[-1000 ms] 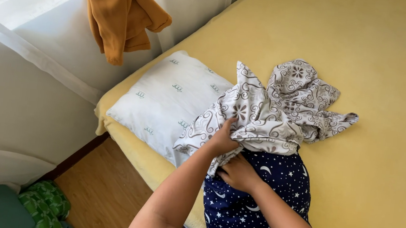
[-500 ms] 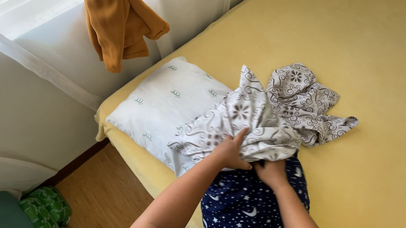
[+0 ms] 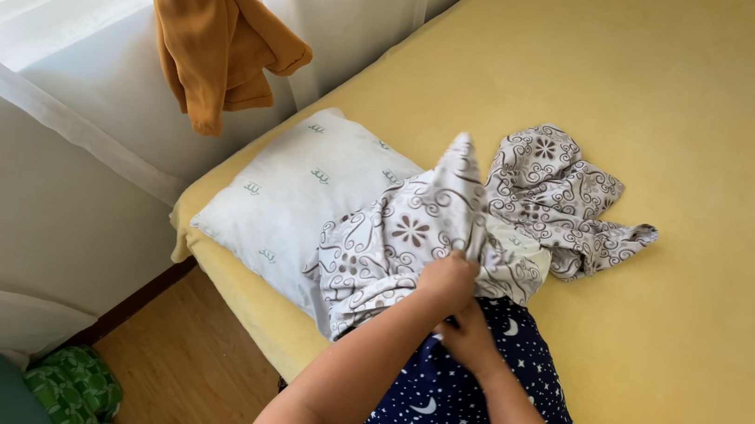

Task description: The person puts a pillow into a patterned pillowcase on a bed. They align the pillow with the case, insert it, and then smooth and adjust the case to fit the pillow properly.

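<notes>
— Where are the hands?

— Both sit near the bed's (image 3: 713,135) front edge. The left hand (image 3: 448,280) is closed on a bunch of the patterned cover (image 3: 422,231); the right hand (image 3: 469,336) is just below it, fingers curled at the cover's opening, on the top end of the navy pillow (image 3: 461,398).

— And the cover itself?

— Crumpled — part draped over the white pillow (image 3: 290,203) at the bed's left corner, part trailing toward the middle of the yellow sheet. The navy pillow pokes out under it, hanging over the front edge.

— Which step is this?

— It looks like fitting the cover over the navy pillow, barely begun; only the pillow's top end is hidden. Next, I'd judge, the opening needs spreading wide and drawing down evenly, corners matched, without dragging the pillow off the bed.

— Anything else?

— An orange garment (image 3: 215,27) hangs by the window.
</notes>
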